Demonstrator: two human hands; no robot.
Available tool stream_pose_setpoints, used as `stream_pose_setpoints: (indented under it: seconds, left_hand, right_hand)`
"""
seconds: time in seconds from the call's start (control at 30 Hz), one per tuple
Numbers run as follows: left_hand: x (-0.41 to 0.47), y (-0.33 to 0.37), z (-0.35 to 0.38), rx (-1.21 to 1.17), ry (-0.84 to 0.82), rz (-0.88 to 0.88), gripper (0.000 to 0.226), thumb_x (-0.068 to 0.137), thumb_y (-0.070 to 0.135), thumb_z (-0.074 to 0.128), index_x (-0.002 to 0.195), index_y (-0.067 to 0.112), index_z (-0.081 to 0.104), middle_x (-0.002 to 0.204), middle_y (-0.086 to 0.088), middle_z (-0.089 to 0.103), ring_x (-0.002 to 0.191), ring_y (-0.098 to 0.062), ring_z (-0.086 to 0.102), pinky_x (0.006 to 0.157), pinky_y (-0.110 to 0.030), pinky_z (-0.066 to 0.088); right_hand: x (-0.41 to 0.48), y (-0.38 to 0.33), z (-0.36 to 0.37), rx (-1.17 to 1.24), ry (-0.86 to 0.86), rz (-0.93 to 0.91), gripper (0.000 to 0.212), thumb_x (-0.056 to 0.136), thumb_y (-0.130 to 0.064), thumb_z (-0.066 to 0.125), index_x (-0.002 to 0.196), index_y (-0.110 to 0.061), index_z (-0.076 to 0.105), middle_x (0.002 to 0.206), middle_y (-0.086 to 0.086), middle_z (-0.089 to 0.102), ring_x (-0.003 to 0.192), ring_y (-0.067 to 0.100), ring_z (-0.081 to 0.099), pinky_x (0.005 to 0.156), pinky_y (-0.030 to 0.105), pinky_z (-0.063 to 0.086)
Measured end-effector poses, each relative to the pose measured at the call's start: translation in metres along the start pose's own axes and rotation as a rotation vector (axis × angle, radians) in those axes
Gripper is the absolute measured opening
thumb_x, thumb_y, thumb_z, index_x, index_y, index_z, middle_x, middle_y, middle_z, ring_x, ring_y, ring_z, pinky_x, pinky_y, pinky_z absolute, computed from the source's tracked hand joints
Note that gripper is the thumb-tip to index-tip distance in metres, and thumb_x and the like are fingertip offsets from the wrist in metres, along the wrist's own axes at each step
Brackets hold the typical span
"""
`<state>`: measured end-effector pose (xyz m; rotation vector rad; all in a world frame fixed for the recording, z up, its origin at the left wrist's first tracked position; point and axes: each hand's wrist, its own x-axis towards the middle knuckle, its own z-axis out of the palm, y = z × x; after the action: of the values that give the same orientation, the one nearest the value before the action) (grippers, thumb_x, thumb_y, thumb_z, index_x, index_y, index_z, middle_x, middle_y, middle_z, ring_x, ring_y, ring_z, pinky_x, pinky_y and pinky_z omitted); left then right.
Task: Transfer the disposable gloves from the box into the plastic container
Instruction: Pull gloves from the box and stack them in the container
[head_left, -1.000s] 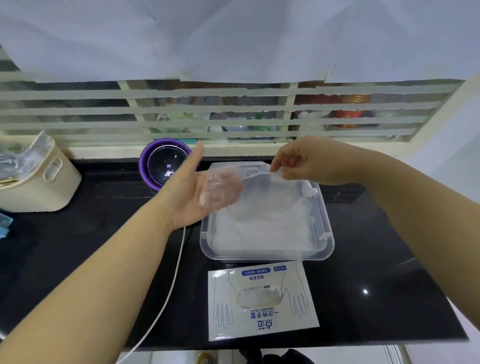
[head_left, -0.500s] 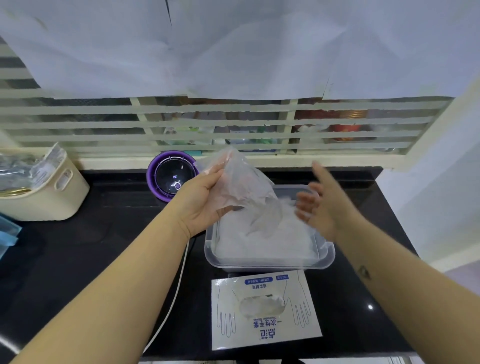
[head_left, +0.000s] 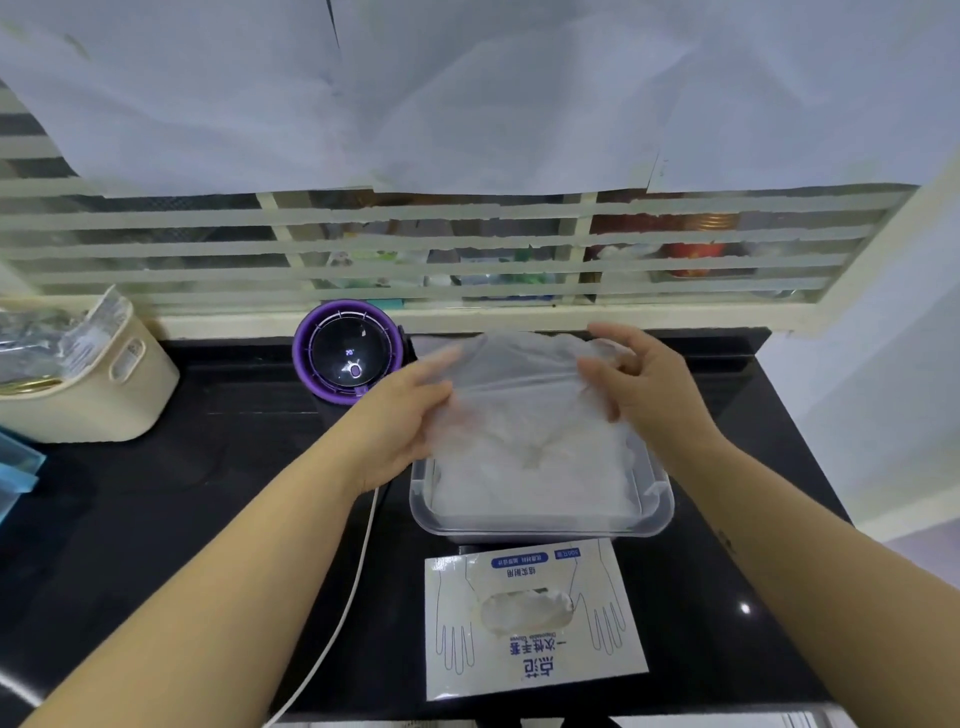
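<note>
A clear disposable glove (head_left: 519, 379) is stretched flat between both hands, just above the far half of the clear plastic container (head_left: 660, 514). My left hand (head_left: 400, 415) grips its left edge and my right hand (head_left: 639, 384) pinches its right edge. The container holds a pile of several clear gloves (head_left: 535, 483). In front of it, near the counter's front edge, lies the white glove box (head_left: 535, 623), with more gloves showing through its oval opening.
A purple round device (head_left: 348, 356) stands behind my left hand, and its white cable (head_left: 337, 623) runs to the front edge. A beige basket (head_left: 98, 384) sits at far left beside a blue object (head_left: 15, 467). A barred window ledge bounds the black counter (head_left: 182, 493).
My right hand, open half a second ago, has taken the glove's right edge. The glove, which hung bunched from my left hand, is now spread out between both hands over the container.
</note>
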<state>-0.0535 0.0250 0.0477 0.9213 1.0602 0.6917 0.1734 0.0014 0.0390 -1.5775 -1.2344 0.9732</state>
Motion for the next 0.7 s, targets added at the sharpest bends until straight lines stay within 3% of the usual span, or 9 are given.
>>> stream_pose_setpoints:
  seconds: [0.07, 0.13, 0.2, 0.23, 0.3, 0.43, 0.5, 0.57, 0.7]
  left_hand:
    - [0.003, -0.010, -0.004, 0.301, 0.143, -0.035, 0.048, 0.101, 0.009, 0.045, 0.143, 0.032, 0.041, 0.104, -0.002, 0.064, 0.079, -0.012, 0.069, 0.066, -0.027, 0.057]
    - [0.004, -0.019, -0.008, 0.560, 0.352, 0.080, 0.066, 0.097, 0.011, 0.053, 0.152, 0.027, 0.022, 0.107, 0.003, 0.055, 0.082, -0.008, 0.062, 0.064, -0.020, 0.051]
    - [0.003, -0.022, -0.005, 0.834, 0.556, 0.393, 0.062, 0.094, 0.013, 0.058, 0.148, 0.023, 0.030, 0.115, 0.007, 0.044, 0.085, -0.003, 0.053, 0.067, -0.014, 0.044]
    - [0.002, -0.023, -0.001, 0.951, 0.551, 0.531, 0.053, 0.093, 0.014, 0.059, 0.142, 0.023, 0.039, 0.117, 0.008, 0.042, 0.088, -0.003, 0.052, 0.072, -0.016, 0.046]
    - [0.006, -0.026, 0.012, 1.187, 0.329, 0.573, 0.038, 0.095, 0.020, 0.057, 0.132, 0.026, 0.051, 0.121, 0.007, 0.045, 0.101, -0.008, 0.054, 0.087, -0.025, 0.048]
    - [0.028, -0.050, 0.026, 1.513, -0.086, 0.208, 0.047, 0.096, 0.032, 0.054, 0.142, 0.031, 0.042, 0.146, 0.005, 0.037, 0.127, -0.017, 0.045, 0.102, -0.035, 0.043]
    - [0.037, -0.057, 0.027, 1.585, -0.169, 0.101, 0.051, 0.097, 0.032, 0.054, 0.146, 0.030, 0.037, 0.151, 0.002, 0.032, 0.132, -0.021, 0.040, 0.103, -0.038, 0.041]
    - [0.045, -0.060, 0.027, 1.644, -0.223, 0.062, 0.052, 0.098, 0.030, 0.052, 0.147, 0.030, 0.035, 0.154, 0.000, 0.028, 0.134, -0.023, 0.037, 0.103, -0.037, 0.040]
    - [0.054, -0.062, 0.026, 1.756, -0.297, 0.048, 0.051, 0.100, 0.027, 0.050, 0.148, 0.030, 0.033, 0.153, -0.002, 0.029, 0.133, -0.025, 0.037, 0.103, -0.039, 0.040]
  right_hand:
    - [0.004, 0.009, 0.002, -0.228, -0.004, -0.026, 0.033, 0.089, -0.019, 0.064, 0.121, -0.018, 0.059, 0.074, -0.004, 0.059, 0.044, 0.002, 0.051, 0.051, 0.014, 0.047]
    - [0.004, 0.018, 0.009, -0.336, -0.035, -0.010, 0.030, 0.089, -0.019, 0.063, 0.119, -0.017, 0.061, 0.084, -0.001, 0.062, 0.045, 0.004, 0.054, 0.049, 0.012, 0.046]
    - [0.002, 0.026, 0.017, -0.395, -0.060, 0.009, 0.030, 0.090, -0.019, 0.062, 0.120, -0.017, 0.059, 0.088, -0.001, 0.063, 0.048, 0.007, 0.059, 0.048, 0.008, 0.043]
    - [0.001, 0.029, 0.020, -0.409, -0.067, 0.023, 0.031, 0.091, -0.020, 0.061, 0.121, -0.018, 0.058, 0.087, -0.002, 0.064, 0.050, 0.007, 0.060, 0.048, 0.007, 0.041]
    - [0.000, 0.033, 0.027, -0.403, -0.071, 0.065, 0.034, 0.091, -0.021, 0.061, 0.124, -0.017, 0.056, 0.078, -0.004, 0.064, 0.050, 0.004, 0.061, 0.046, 0.006, 0.039]
    - [-0.003, 0.034, 0.033, -0.485, -0.136, 0.125, 0.040, 0.091, -0.024, 0.061, 0.129, -0.017, 0.050, 0.079, -0.003, 0.065, 0.060, 0.003, 0.064, 0.050, 0.010, 0.041]
    - [-0.006, 0.028, 0.028, -0.587, -0.266, 0.168, 0.053, 0.090, -0.030, 0.062, 0.138, -0.019, 0.041, 0.104, 0.002, 0.066, 0.087, 0.012, 0.066, 0.071, 0.020, 0.050]
    - [-0.008, 0.013, 0.016, -0.804, -0.400, 0.192, 0.063, 0.090, -0.039, 0.061, 0.144, -0.023, 0.033, 0.134, 0.005, 0.053, 0.117, 0.020, 0.054, 0.095, 0.034, 0.044]
    - [-0.009, -0.032, -0.008, -1.317, -0.305, 0.012, 0.049, 0.092, -0.051, 0.051, 0.137, -0.033, 0.043, 0.132, 0.002, 0.052, 0.124, 0.024, 0.042, 0.095, 0.041, 0.040]
